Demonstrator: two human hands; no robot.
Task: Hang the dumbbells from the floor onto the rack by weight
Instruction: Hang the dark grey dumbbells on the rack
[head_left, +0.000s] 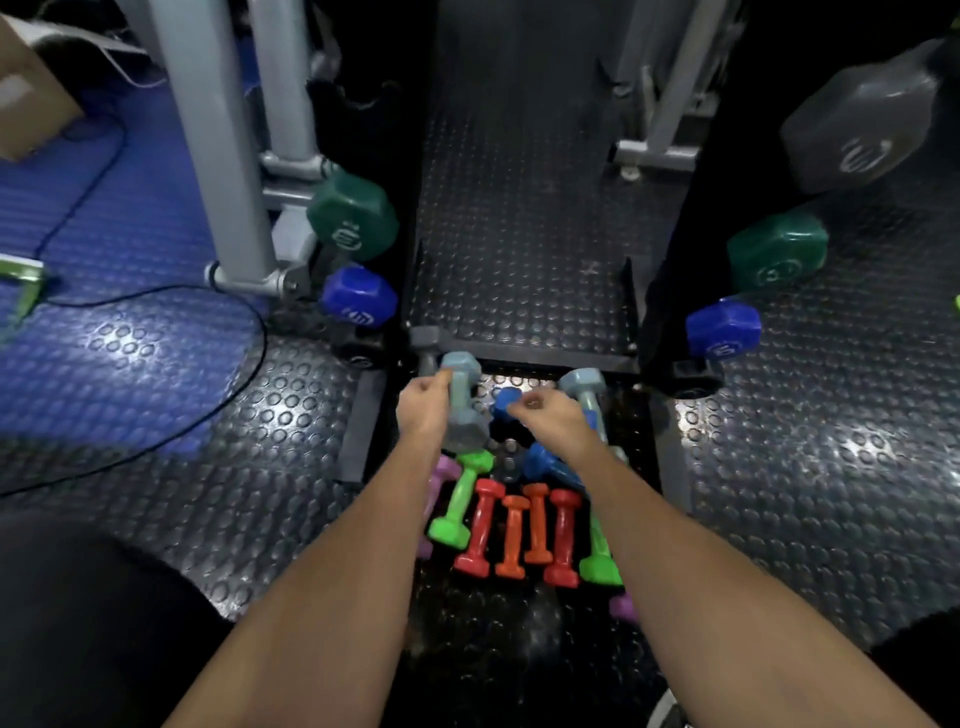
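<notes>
- Nearest my knees, red dumbbells (480, 530) and the rest lie bunched on the floor (779, 493).
- Beyond them, my left hand (423, 408) is closed around a grey dumbbell (464, 402); my right hand (550, 415) looks loosely curled, its contents unclear.
- Farthest, the rack (545, 364): I should lift clear, matching grey's weight slot.

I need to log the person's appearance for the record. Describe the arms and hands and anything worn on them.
Both forearms are bare up to the frame's bottom edge, with no sleeves in view. The left hand and right hand wear no gloves. No watch, band or ring can be made out, though the picture is somewhat blurred. Dark clothing shows at both lower corners.
</notes>
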